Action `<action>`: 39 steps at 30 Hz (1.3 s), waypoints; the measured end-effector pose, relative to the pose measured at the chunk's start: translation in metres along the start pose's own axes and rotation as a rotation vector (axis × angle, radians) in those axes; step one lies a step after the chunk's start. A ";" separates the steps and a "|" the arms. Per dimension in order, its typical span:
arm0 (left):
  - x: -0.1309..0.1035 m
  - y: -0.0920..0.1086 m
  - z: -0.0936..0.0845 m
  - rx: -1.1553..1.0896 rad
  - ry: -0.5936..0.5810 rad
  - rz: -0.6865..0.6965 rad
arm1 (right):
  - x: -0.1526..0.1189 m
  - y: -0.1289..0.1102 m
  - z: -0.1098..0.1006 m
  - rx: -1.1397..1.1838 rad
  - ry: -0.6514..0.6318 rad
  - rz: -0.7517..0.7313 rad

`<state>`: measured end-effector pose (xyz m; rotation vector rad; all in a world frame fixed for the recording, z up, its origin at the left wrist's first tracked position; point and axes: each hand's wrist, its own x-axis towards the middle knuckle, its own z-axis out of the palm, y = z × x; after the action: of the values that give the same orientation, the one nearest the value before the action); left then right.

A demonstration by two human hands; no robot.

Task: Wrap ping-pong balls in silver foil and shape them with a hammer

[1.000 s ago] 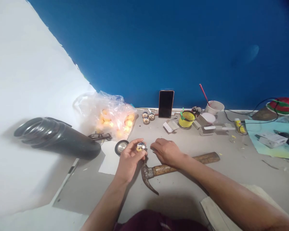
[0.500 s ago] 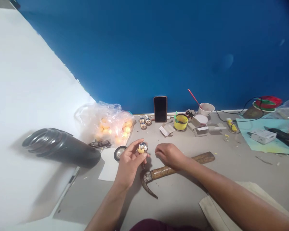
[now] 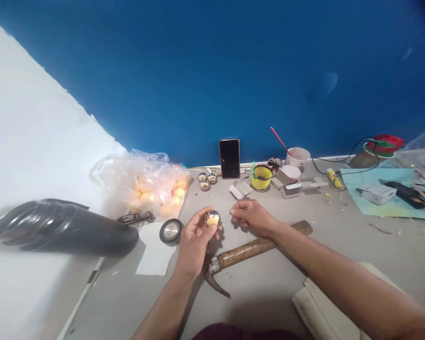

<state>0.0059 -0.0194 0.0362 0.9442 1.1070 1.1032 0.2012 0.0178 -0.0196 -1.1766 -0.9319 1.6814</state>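
Observation:
Between the thumb and fingers of my left hand is a small ball, partly covered in shiny mirror-like pieces, with a bare yellow patch facing me. My right hand hovers just right of the ball, not touching it, its thumb and fingertips pinched together; anything between them is too small to make out. Beneath my hands a claw hammer lies on the table. Three finished-looking shiny balls sit together behind my left hand. A yellow tub stands behind my right hand.
At the left are a dark wrapped roll, a plastic bag of yellow balls and a round black-rimmed object. A phone leans on the wall. White cup, small boxes and blue paper lie rightward; cloth is near front.
The ball in my left hand has turned to show more of its yellow patch. My right hand has changed its finger pose, and the whole view has shifted slightly.

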 end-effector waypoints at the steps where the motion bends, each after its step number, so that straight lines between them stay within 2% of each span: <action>1: -0.001 0.001 -0.001 0.034 0.011 0.004 | 0.001 0.000 -0.001 0.042 0.017 0.014; 7: -0.003 0.004 -0.004 0.143 0.050 0.024 | 0.002 -0.003 -0.005 0.176 -0.005 0.085; 17: -0.003 0.000 -0.004 -0.070 -0.051 -0.060 | 0.003 -0.005 -0.009 0.191 -0.027 0.095; 23: -0.001 0.010 -0.006 -0.298 -0.157 -0.229 | 0.003 -0.005 -0.008 0.223 -0.011 0.107; 31: -0.005 0.011 -0.006 -0.371 -0.135 -0.258 | 0.002 -0.003 -0.007 0.156 -0.023 0.077; 35: -0.005 0.010 -0.007 -0.368 -0.132 -0.269 | -0.008 -0.030 -0.006 0.108 -0.001 -0.017; 39: -0.004 0.009 -0.008 -0.371 -0.101 -0.303 | -0.037 -0.087 -0.007 0.114 -0.058 -0.216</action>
<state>-0.0036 -0.0216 0.0436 0.5143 0.8880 0.9558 0.2346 0.0150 0.0689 -0.9221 -0.9505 1.5785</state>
